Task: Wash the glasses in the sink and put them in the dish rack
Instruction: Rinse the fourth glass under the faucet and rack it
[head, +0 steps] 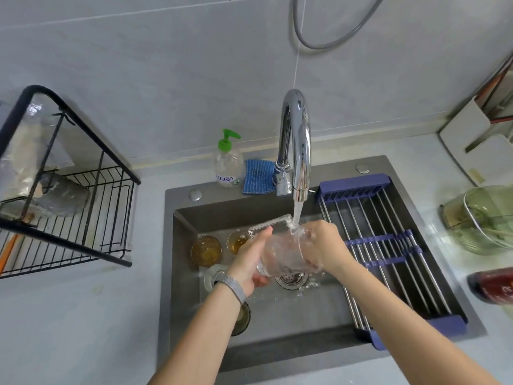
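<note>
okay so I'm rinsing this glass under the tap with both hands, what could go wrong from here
The clear glass is wet and held tilted by the left hand and right hand; it could slip. Two amber glasses stand right below in the sink, so a dropped glass might hit them. The black dish rack sits across the counter to the left, so carrying it over may drip water.

Two bare forearms enter frame from 6 o'clock edge, no sleeves visible on either. Left hand [251, 259]: wrist just behind it carries grey woven mesh band [231, 287], fine metallic-looking weave, wrapped snug round wrist; no dial or clasp visible from this angle. Right hand [323, 245]: no ring, no band, wrist bare. No gloves on either hand. Nails short as far as visible; wet sheen on right hand.
</note>
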Tool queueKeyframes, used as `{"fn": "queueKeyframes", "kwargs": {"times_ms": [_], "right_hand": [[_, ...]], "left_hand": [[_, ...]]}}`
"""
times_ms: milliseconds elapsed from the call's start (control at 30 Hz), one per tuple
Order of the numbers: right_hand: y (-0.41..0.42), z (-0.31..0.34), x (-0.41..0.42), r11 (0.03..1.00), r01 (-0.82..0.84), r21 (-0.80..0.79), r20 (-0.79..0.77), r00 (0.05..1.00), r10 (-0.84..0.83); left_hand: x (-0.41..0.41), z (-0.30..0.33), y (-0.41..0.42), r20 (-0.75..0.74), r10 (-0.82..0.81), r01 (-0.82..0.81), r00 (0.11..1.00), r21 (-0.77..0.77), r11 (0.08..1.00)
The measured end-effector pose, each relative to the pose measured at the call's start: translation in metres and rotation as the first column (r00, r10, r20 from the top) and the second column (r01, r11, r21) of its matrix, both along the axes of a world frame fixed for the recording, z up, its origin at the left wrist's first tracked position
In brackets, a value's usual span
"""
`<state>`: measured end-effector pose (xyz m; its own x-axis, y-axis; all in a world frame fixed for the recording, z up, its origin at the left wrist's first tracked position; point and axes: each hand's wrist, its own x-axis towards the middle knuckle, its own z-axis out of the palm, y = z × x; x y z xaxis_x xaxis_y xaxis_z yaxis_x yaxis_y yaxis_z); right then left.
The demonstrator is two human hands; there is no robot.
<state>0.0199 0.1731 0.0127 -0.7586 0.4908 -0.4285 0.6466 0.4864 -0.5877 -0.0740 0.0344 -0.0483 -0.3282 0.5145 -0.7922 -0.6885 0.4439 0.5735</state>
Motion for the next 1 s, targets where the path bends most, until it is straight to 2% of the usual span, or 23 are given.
{"fn": "queueKeyframes", "kwargs": {"times_ms": [33, 67, 100, 133, 167, 233, 300, 333, 400, 433, 467, 500, 533, 567, 600, 633, 700, 733, 800, 833, 900, 933, 1000], "right_hand": [[0.002, -0.001, 0.001, 0.994, -0.009, -0.104, -0.033, 0.999, 0.005], [0.006, 0.001, 0.004, 0.960, -0.039, -0.276, -0.083, 0.996, 0.017], [0.011, 0.005, 0.008, 0.873, -0.077, -0.481, -0.133, 0.991, 0.014], [0.015, 0.007, 0.011, 0.777, -0.118, -0.619, -0.175, 0.984, 0.010], [0.017, 0.006, 0.012, 0.730, -0.128, -0.672, -0.196, 0.981, -0.008], [0.010, 0.002, 0.009, 0.706, -0.002, -0.708, -0.166, 0.972, -0.164], [0.000, -0.003, 0.003, 0.574, 0.215, -0.790, -0.066, 0.901, -0.429], [-0.003, -0.006, 0.001, 0.498, 0.285, -0.819, -0.009, 0.862, -0.507], [-0.008, -0.010, 0.001, 0.411, 0.350, -0.841, 0.079, 0.833, -0.548], [-0.010, -0.012, 0.001, 0.425, 0.356, -0.832, 0.083, 0.838, -0.540], [-0.012, -0.013, 0.002, 0.481, 0.359, -0.800, 0.078, 0.857, -0.510], [-0.012, -0.016, 0.002, 0.581, 0.352, -0.733, 0.063, 0.887, -0.458], [-0.010, -0.020, 0.002, 0.720, 0.329, -0.611, 0.037, 0.920, -0.389], [-0.005, -0.026, 0.001, 0.860, 0.282, -0.424, 0.008, 0.951, -0.308], [0.000, -0.030, -0.001, 0.951, 0.207, -0.229, -0.021, 0.976, -0.218], [0.004, -0.030, -0.003, 0.984, 0.132, -0.119, -0.045, 0.989, -0.138], [0.011, -0.027, 0.000, 0.987, -0.016, -0.163, -0.128, 0.992, -0.005], [0.013, -0.021, 0.002, 0.957, -0.078, -0.279, -0.160, 0.987, 0.034], [0.011, -0.013, 0.006, 0.835, -0.111, -0.539, -0.145, 0.989, 0.038], [0.011, -0.019, 0.005, 0.852, -0.079, -0.518, -0.126, 0.992, 0.016], [0.010, -0.034, -0.002, 0.953, 0.042, -0.300, -0.089, 0.993, -0.072], [0.009, -0.037, -0.003, 0.962, 0.096, -0.255, -0.073, 0.990, -0.118], [0.008, -0.037, -0.004, 0.938, 0.088, -0.336, -0.080, 0.989, -0.122]], "left_hand": [[-0.003, -0.002, 0.001, 0.006, -0.003, 0.003, 1.000, 0.006, 1.000], [-0.007, -0.003, 0.000, 0.005, -0.004, 0.004, 1.000, 0.006, 1.000], [-0.009, -0.004, 0.002, 0.016, -0.004, 0.004, 1.000, 0.010, 1.000], [-0.010, -0.003, 0.001, 0.033, 0.011, -0.011, 0.999, 0.012, 1.000], [-0.010, 0.000, 0.001, 0.038, 0.031, -0.032, 0.999, 0.018, 0.999], [-0.012, 0.001, -0.001, 0.086, 0.107, -0.112, 0.991, 0.045, 0.993], [-0.011, 0.002, -0.006, 0.147, 0.155, -0.171, 0.977, 0.103, 0.980], [-0.011, 0.003, -0.009, 0.154, 0.169, -0.192, 0.973, 0.146, 0.971], [-0.009, 0.004, -0.012, 0.200, 0.217, -0.262, 0.956, 0.236, 0.936], [-0.007, 0.007, -0.012, 0.214, 0.239, -0.291, 0.947, 0.260, 0.921], [-0.006, 0.006, -0.013, 0.213, 0.265, -0.316, 0.940, 0.262, 0.912], [-0.004, 0.007, -0.012, 0.191, 0.275, -0.317, 0.942, 0.241, 0.917], [-0.003, 0.005, -0.011, 0.181, 0.260, -0.295, 0.949, 0.207, 0.933], [-0.002, 0.007, -0.010, 0.168, 0.215, -0.244, 0.962, 0.171, 0.955], [-0.001, 0.007, -0.008, 0.147, 0.159, -0.179, 0.976, 0.141, 0.974], [-0.001, 0.009, -0.007, 0.118, 0.113, -0.126, 0.987, 0.111, 0.986], [-0.004, 0.013, -0.006, 0.102, 0.076, -0.083, 0.992, 0.071, 0.994], [-0.005, 0.014, -0.006, 0.115, 0.092, -0.100, 0.989, 0.063, 0.993], [-0.008, 0.015, -0.006, 0.182, 0.143, -0.154, 0.973, 0.047, 0.987], [-0.008, 0.016, -0.005, 0.218, 0.144, -0.157, 0.965, 0.045, 0.987], [-0.005, 0.011, -0.003, 0.242, 0.133, -0.147, 0.961, 0.041, 0.988], [-0.005, 0.010, -0.002, 0.238, 0.141, -0.155, 0.961, 0.041, 0.987], [-0.007, 0.009, -0.003, 0.249, 0.138, -0.159, 0.959, 0.066, 0.985]]}}
